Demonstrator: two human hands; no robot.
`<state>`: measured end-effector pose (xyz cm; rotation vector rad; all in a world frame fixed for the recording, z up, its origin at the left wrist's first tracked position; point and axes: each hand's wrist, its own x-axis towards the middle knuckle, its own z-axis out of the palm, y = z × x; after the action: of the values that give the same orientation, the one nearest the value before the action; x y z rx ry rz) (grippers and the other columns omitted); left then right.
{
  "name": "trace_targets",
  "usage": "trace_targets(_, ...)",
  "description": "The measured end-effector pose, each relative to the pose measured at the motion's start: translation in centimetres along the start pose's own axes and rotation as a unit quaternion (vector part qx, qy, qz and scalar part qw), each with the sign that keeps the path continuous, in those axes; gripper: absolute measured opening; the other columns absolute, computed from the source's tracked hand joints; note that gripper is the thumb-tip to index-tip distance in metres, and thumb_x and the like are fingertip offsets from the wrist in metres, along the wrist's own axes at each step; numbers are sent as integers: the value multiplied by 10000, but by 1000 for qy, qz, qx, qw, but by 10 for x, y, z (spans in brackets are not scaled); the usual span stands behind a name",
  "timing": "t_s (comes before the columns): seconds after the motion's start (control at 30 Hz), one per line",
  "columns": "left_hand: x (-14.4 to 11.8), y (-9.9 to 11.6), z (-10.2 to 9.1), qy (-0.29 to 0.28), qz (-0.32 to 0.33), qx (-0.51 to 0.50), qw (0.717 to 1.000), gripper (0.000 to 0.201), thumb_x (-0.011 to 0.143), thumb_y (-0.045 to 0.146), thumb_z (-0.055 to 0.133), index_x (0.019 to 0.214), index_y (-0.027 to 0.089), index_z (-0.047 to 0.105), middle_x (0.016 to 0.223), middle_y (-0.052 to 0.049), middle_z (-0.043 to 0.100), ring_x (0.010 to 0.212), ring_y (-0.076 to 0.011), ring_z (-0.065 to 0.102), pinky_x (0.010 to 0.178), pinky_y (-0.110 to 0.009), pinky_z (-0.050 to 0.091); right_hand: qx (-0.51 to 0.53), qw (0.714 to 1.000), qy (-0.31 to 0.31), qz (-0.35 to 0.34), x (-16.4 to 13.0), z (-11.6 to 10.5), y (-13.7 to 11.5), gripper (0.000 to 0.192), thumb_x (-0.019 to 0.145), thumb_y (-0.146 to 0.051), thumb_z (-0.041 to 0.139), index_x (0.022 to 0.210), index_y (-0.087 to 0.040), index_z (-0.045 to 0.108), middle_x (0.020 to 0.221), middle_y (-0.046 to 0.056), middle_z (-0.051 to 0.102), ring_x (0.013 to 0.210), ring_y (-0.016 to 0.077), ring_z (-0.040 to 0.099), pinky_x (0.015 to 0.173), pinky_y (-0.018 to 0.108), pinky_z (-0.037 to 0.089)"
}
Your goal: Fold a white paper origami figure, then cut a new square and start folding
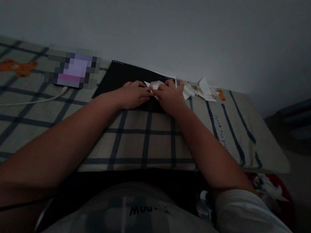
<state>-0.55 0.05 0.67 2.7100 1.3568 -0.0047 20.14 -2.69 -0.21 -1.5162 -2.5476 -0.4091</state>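
Both hands press a small white paper on a black pad.

Under the grip lies the checked cloth [145, 138], then the pad [120, 77]; left hand [134, 94] and right hand [170, 97] pinch the paper [156, 85] between them, scraps [200, 89] just right.

At the frame's centre a small white folded paper piece [155, 86] lies on a flat black rectangular board [120, 77] on the checked cloth-covered table [145, 142], between the left hand [134, 94] and right hand [171, 96], with crumpled white paper scraps [200, 89] to its right and a white cable [20, 102] at left.
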Motion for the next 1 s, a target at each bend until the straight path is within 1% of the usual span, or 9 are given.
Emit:
trace_targets(0.13,0,2,-2,2,-2,14,1000,522,1112,397,373,1578,352,605,1629,-51,583,1503,-318,496,1213,-498,427,-21,1000,2,1,1,1,-3,444,1126,-241,417,1406,-311,753,1287,103,769,1331,351,505,1204,700,232)
trace_targets(0.27,0,3,-3,-3,2,21,1000,515,1108,402,388,1571,373,611,1615,-27,604,1499,-308,508,1206,-475,436,-28,999,-9,12,3,0,-6,428,1104,-261,470,1434,-308,739,1310,125,756,1325,374,509,1187,717,237)
trace_targets(0.43,0,3,-3,-7,-5,20,1000,535,1105,391,417,1623,387,549,1658,-25,563,1519,-303,498,1232,-467,416,-29,999,-21,29,5,-3,-13,473,1105,-213,398,1452,-275,713,1351,134,738,1337,366,514,1194,681,247)
trace_targets(0.57,1,4,-3,-1,-8,18,1000,523,1109,382,418,1612,405,558,1654,-11,567,1506,-285,517,1236,-445,420,-34,998,-14,46,6,-2,-18,492,1104,-184,364,1460,-254,696,1378,140,730,1343,358,523,1190,649,272)
trace_targets(0.77,-1,7,-6,-6,-13,6,1000,548,1094,368,412,1623,381,558,1663,-38,562,1524,-317,507,1257,-503,412,-44,998,-12,49,8,3,-18,487,1101,-207,377,1489,-247,669,1402,156,717,1334,367,545,1172,647,312)
trace_targets(0.9,0,6,-5,-8,-12,9,1000,548,1097,363,386,1609,364,581,1652,-58,571,1525,-308,516,1259,-501,416,-40,998,-8,49,9,4,-18,488,1096,-226,380,1491,-237,665,1420,170,705,1340,378,544,1170,663,324)
trace_targets(1.0,2,4,-2,-1,-6,9,1000,554,1085,352,402,1609,384,578,1658,-41,571,1526,-304,513,1262,-504,414,-43,997,-18,58,10,5,-19,492,1085,-208,360,1457,-196,682,1413,186,700,1347,391,534,1173,671,320)
